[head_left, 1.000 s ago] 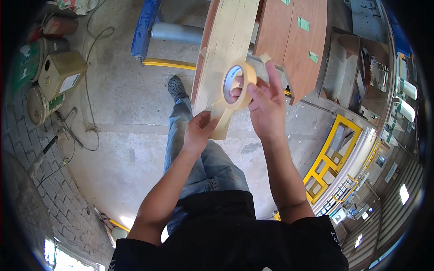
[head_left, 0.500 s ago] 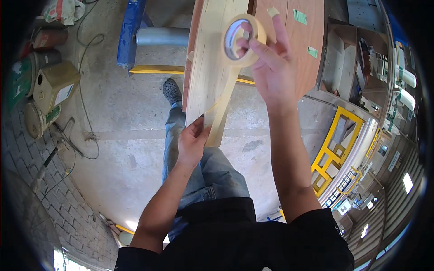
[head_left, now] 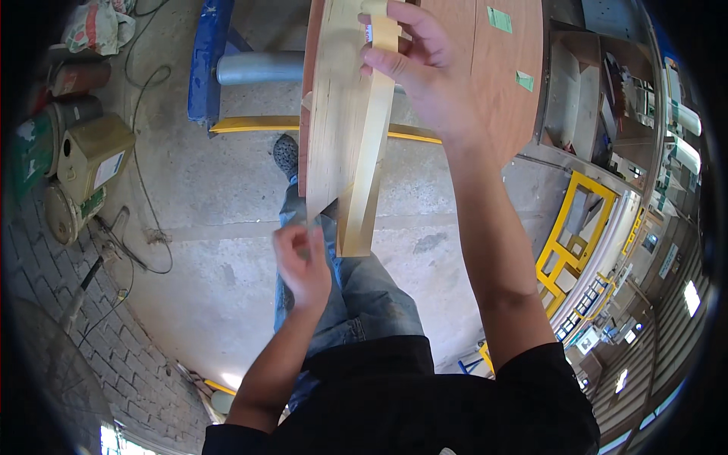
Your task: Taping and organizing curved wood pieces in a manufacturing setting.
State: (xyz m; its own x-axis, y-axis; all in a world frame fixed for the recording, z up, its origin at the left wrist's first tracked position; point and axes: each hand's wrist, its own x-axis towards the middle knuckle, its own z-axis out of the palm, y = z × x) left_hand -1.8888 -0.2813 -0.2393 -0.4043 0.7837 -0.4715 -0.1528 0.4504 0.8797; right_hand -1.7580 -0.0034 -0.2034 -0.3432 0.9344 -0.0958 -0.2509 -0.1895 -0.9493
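Observation:
A roll of masking tape (head_left: pixel 384 32) is gripped in my right hand (head_left: pixel 421 53), its side turned mostly edge-on. From it a pale length of tape (head_left: pixel 369 155) runs down toward me, over a thin tan strip (head_left: pixel 356 239) with a straight lower end. Whether the tape sticks to that strip cannot be made out. My left hand (head_left: pixel 303 265) is just left of the strip's lower end, apart from it. Its fingers look curled but are blurred, and anything between them is not clear. Beneath the tape lies a long pale wooden board (head_left: pixel 334 98).
A reddish wooden panel (head_left: pixel 485 106) with green tape pieces lies at the right. At the left are a blue metal stand (head_left: pixel 205 64) with a grey roller (head_left: pixel 258 67), a yellow bar (head_left: pixel 254 123), metal cans (head_left: pixel 95 155) and a floor cable (head_left: pixel 135 136). My legs are below the board.
My left hand has come off the strip and moved down and left. My right hand has shifted up and left, turning the tape roll edge-on, with the tape stretched longer.

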